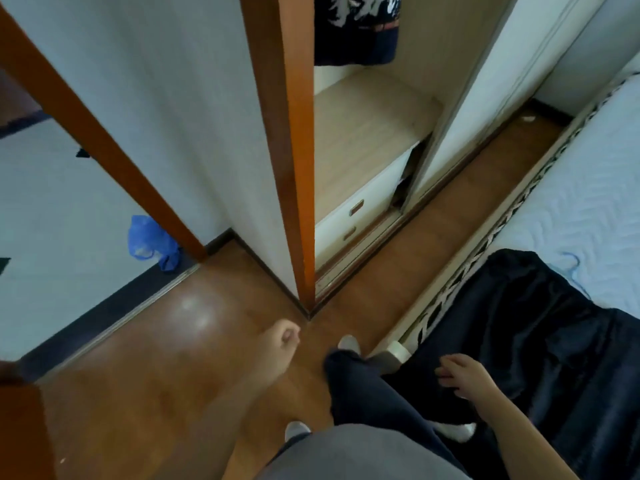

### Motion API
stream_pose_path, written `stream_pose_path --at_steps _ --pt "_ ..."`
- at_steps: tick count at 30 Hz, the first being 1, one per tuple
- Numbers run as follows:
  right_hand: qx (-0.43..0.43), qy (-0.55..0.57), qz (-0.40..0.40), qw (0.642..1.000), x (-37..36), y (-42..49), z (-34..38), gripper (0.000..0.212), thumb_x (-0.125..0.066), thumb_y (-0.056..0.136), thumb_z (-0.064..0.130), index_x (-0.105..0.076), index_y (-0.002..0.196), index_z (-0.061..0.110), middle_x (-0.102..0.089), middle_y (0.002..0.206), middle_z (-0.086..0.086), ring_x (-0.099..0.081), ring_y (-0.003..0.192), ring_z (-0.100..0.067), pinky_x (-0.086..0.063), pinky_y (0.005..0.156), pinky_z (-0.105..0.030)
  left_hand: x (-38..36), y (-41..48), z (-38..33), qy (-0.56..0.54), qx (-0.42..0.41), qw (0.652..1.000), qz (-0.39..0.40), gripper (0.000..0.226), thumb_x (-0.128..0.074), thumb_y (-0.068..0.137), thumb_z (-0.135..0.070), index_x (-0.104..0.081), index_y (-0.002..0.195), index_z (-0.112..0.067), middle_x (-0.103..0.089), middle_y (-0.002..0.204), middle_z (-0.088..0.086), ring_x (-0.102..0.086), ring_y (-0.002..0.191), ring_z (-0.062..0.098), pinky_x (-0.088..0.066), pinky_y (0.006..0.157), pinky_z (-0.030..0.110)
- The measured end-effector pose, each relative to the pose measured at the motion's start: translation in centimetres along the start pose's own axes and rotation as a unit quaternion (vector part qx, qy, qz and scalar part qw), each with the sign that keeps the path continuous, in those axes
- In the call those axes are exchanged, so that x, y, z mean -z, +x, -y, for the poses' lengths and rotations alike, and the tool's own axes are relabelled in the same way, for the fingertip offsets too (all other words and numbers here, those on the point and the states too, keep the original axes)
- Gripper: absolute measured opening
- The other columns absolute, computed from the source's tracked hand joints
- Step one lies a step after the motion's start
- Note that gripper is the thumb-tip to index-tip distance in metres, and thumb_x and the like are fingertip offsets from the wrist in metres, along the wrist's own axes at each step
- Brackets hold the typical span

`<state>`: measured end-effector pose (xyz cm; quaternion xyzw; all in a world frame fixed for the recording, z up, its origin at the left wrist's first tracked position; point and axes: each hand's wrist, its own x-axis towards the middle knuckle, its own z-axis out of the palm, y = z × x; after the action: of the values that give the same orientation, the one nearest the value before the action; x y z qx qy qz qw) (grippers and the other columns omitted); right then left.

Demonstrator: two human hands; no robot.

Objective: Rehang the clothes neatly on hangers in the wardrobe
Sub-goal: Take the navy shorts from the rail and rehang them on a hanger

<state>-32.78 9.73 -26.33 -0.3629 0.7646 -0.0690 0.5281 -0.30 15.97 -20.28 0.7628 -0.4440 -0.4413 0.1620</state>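
While one patterned garment (356, 29) hangs in the wardrobe (367, 133), our left grip (280, 341) dangles loose, empty; right grip (464, 375), spread, touches dark clothing (554, 341).

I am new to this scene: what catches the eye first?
A dark navy garment lies over the bed at lower right, the right hand touching it. In the open wardrobe at top, a dark patterned garment hangs; a blue plastic bag sits by the left wall.

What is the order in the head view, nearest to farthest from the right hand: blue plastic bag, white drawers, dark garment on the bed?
1. dark garment, on the bed, under the right hand.
2. white drawers, low in the wardrobe ahead.
3. blue plastic bag, far to the left.
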Motion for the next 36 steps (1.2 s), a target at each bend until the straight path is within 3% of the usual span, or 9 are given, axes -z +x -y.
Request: stream_pose_path --at_steps 5,9,11,13,16,21,25,29,36 --pt "-0.017 0.052 -0.027 0.998 3.0 4.8 4.6 0.016 -0.041 0.096 0.018 -0.051 0.106 0.010 -0.061 0.101 -0.015 -0.057 0.075 -0.024 -0.033 0.057 -0.025 0.7 6.3 -10.5 0.005 -0.112 0.993 0.023 0.024 -0.042 0.096 -0.025 -0.053 0.117 -0.022 -0.060 0.114 -0.006 -0.056 0.106 0.008 -0.042 0.082 0.014" --pt "0.026 0.047 -0.037 0.998 6.3 8.8 10.8 0.022 -0.045 0.094 0.011 -0.054 0.109 -0.001 -0.060 0.083 -0.011 -0.054 0.064 -0.021 -0.040 0.042 -0.020 1.2 11.1 -16.1 0.033 -0.159 0.987 0.000 0.026 -0.041 0.096 -0.028 -0.051 0.119 -0.024 -0.059 0.119 -0.008 -0.054 0.109 0.006 -0.039 0.082 0.008" --pt "0.071 0.052 -0.052 0.995 8.1 10.2 14.7 0.025 -0.046 0.093 0.010 -0.055 0.113 -0.002 -0.061 0.084 -0.009 -0.059 0.073 -0.024 -0.050 0.057 -0.024 1.6 13.1 -18.9 0.042 -0.193 0.980 -0.017 0.026 -0.041 0.096 -0.029 -0.050 0.119 -0.024 -0.058 0.118 -0.010 -0.052 0.107 0.002 -0.036 0.081 0.003" --pt "0.126 0.042 -0.067 0.989 9.6 10.4 18.8 0.026 -0.046 0.094 0.013 -0.055 0.115 0.002 -0.063 0.094 -0.009 -0.061 0.088 -0.026 -0.049 0.075 -0.032 2.3 14.6 -21.3 0.035 -0.226 0.973 -0.035 0.025 -0.041 0.096 -0.028 -0.051 0.119 -0.023 -0.056 0.113 -0.012 -0.050 0.101 -0.003 -0.034 0.072 -0.005" --pt "0.215 0.053 -0.087 0.971 10.7 8.7 24.1 0.022 -0.045 0.094 0.015 -0.057 0.112 0.010 -0.065 0.101 -0.008 -0.062 0.087 -0.018 -0.044 0.067 -0.024 3.6 15.9 -24.4 -0.006 -0.261 0.963 -0.062 0.022 -0.044 0.095 -0.024 -0.053 0.115 -0.021 -0.057 0.110 -0.012 -0.051 0.097 -0.005 -0.034 0.071 -0.008" --pt "0.349 0.087 -0.125 0.925 12.0 4.5 31.4 0.015 -0.049 0.092 0.010 -0.057 0.103 0.016 -0.067 0.092 -0.001 -0.064 0.087 -0.016 -0.049 0.087 -0.034 6.0 16.5 -28.7 -0.054 -0.342 0.928 -0.138 0.013 -0.047 0.093 -0.018 -0.053 0.103 -0.024 -0.056 0.098 -0.016 -0.054 0.091 -0.009 -0.038 0.076 -0.003" --pt "0.436 0.081 -0.130 0.887 13.3 1.4 37.5 0.018 -0.050 0.091 0.011 -0.058 0.105 0.018 -0.068 0.094 0.003 -0.065 0.090 -0.013 -0.049 0.086 -0.030 7.8 16.9 -31.5 -0.114 -0.383 0.899 -0.179 0.011 -0.049 0.092 -0.017 -0.056 0.100 -0.020 -0.059 0.098 -0.017 -0.049 0.099 -0.013 -0.037 0.078 -0.001" --pt "0.518 0.079 -0.111 0.845 14.1 -1.4 43.9 0.018 -0.050 0.091 0.010 -0.057 0.107 0.015 -0.067 0.092 0.005 -0.065 0.090 -0.014 -0.048 0.084 -0.027 9.2 18.0 -33.8 -0.174 -0.398 0.865 -0.251 0.028 -0.043 0.083 -0.035 -0.058 0.101 -0.019 -0.061 0.099 -0.015 -0.054 0.098 -0.007 -0.039 0.081 0.003" --pt "0.671 0.028 -0.061 0.738 16.1 -5.4 56.2 0.017 -0.053 0.090 0.013 -0.055 0.100 0.026 -0.066 0.094 0.004 -0.064 0.096 -0.020 -0.049 0.093 -0.038 13.8 19.9 -38.7 -0.196 -0.443 0.773 -0.410 0.035 -0.042 0.082 -0.035 -0.060 0.105 -0.016 -0.058 0.102 -0.014 -0.056 0.097 -0.005 -0.040 0.081 0.003"
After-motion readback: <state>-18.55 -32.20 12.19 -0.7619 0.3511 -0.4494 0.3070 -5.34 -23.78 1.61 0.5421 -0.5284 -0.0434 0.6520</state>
